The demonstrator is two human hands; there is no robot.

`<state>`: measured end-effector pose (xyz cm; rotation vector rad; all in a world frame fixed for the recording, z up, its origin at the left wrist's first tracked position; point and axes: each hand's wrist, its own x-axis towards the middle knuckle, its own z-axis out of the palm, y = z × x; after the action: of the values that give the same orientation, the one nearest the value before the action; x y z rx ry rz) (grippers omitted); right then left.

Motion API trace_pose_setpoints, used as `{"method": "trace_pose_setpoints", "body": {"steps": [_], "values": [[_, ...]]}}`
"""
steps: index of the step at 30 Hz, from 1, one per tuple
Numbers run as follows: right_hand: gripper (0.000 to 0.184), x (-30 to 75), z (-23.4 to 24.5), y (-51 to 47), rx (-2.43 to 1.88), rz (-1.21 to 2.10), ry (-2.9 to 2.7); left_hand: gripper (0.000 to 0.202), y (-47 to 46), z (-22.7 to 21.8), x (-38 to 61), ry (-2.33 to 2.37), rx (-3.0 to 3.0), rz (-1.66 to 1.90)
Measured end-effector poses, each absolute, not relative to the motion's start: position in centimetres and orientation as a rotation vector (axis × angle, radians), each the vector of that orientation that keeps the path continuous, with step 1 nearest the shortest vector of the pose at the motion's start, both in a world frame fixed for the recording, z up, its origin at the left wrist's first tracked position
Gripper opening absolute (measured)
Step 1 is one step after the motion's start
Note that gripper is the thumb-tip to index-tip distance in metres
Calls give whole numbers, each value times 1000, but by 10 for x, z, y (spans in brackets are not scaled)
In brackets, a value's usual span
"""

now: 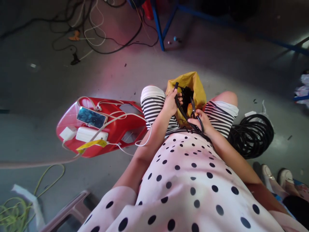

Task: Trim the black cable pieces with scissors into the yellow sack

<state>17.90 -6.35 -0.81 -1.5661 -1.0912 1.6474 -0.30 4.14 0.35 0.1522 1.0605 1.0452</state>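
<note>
My left hand (172,102) is closed round a black cable (180,109), holding its end up over a yellow bag (190,82) that rests between my knees. My right hand (201,120) grips a pair of scissors (195,112), its fingers through the black handles and the blades pointing up beside the cable. Dark cut pieces lie inside the bag's mouth. The cable runs down across my lap toward a large black coil (252,135) on the floor at my right.
A red plastic stool (101,129) at my left carries a phone (91,117), a white power bank and white leads. Tangled cables lie on the floor far left. A blue metal frame (159,29) stands ahead. Green wire lies bottom left; another person's shoes show bottom right.
</note>
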Motion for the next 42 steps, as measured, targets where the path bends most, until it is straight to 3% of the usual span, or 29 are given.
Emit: {"method": "trace_pose_setpoints", "body": {"steps": [6,13,21,27,31,37,42], "values": [[68,176,-7,-58,-1672,1391,-1188,27,18,26,19,1206,311,946],[74,200,-25,-36,-1676,1468,-1203,21,7,33,9,1151,584,789],[74,191,-14,-28,-1646,1554,-1153,15,9,33,4,1096,739,710],[72,198,-9,-21,-1847,1348,-1475,15,15,33,-6,1095,727,653],[73,197,-12,-17,-1909,1278,-1559,11,18,27,-10,1129,690,641],[71,191,-30,-1,-1829,1575,-1440,17,22,9,-15,1139,660,564],[73,182,-51,17,-1943,1478,-1486,22,24,-14,-7,1216,517,599]]}}
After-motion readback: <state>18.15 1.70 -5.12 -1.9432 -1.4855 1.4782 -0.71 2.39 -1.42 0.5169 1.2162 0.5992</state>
